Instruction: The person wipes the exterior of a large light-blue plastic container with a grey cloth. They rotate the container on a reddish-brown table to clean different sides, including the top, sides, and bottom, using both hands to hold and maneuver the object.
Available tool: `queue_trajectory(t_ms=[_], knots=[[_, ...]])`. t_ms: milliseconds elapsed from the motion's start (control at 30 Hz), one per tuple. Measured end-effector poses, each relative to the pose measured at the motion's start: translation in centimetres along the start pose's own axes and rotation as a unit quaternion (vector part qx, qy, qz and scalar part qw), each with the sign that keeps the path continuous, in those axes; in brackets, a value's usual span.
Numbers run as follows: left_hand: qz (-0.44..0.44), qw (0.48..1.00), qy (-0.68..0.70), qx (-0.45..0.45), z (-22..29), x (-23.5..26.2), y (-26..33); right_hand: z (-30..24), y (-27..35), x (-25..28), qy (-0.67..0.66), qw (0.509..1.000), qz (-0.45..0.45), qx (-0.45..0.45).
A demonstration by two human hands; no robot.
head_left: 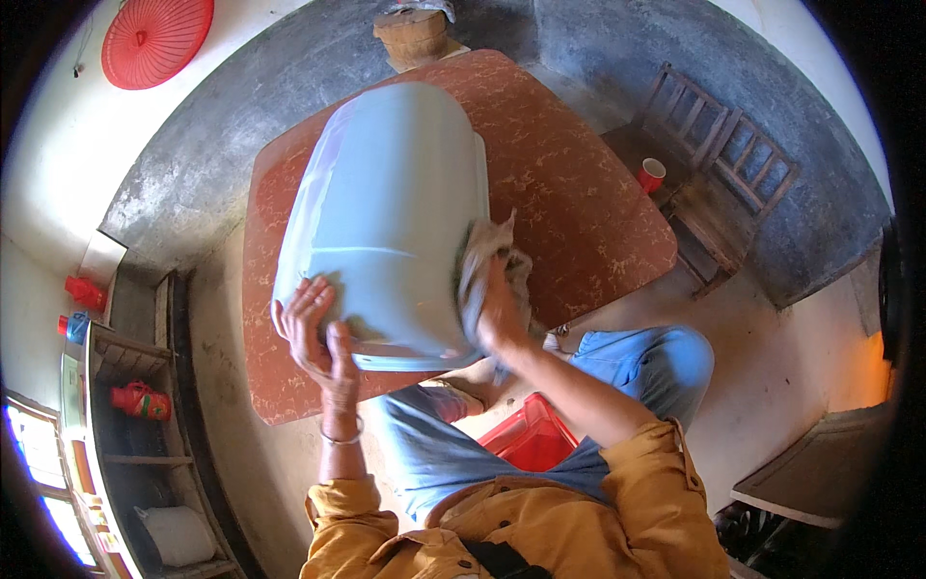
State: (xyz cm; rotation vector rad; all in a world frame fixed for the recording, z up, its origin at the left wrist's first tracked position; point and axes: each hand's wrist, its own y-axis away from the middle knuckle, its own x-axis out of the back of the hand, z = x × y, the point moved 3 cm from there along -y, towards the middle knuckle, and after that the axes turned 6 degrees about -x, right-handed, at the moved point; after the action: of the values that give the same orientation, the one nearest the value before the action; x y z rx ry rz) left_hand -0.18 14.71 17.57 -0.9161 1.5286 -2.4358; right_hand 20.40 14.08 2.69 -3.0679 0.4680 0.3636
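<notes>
A large pale blue plastic bin (395,183) rests tilted on the reddish-brown table (569,183), slightly blurred. At its near left corner my left hand (318,338) grips it, thumb apart from the fingers. My right hand (500,309) is closed around a crumpled greyish cloth (482,265) and presses it against the bin's right side. The palm and some fingertips of that hand are hidden by the cloth. Whatever is inside the bin does not show.
A red plastic stool (531,436) is between my knees. Wooden chairs (709,174) stand to the right, with a red cup (652,174) there. Shelves (145,458) hold a red thermos (141,400) at left. A woven basket (410,37) is beyond the table's far edge.
</notes>
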Motion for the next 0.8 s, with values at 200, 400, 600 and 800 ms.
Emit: queue_trajectory(t_ms=[200, 400, 600, 800], knots=[[-0.101, 0.978, 0.125, 0.131, -4.4, 3.9, -4.4, -2.1, 10.4, -7.1, 0.064, 0.996, 0.009, 0.065], [-0.323, 0.928, -0.183, 0.02, -1.2, 0.2, -7.4, -9.0, 7.2, -8.0, 0.36, 0.901, -0.057, 0.235], [-0.318, 0.938, -0.138, 0.007, -0.1, -0.2, -7.3, -15.0, -0.9, -5.8, 0.4, 0.86, 0.0, 0.318], [-0.333, 0.938, -0.099, -0.004, 0.6, 2.1, -6.4, -19.6, -1.3, -8.7, 0.561, 0.725, -0.092, 0.388]])
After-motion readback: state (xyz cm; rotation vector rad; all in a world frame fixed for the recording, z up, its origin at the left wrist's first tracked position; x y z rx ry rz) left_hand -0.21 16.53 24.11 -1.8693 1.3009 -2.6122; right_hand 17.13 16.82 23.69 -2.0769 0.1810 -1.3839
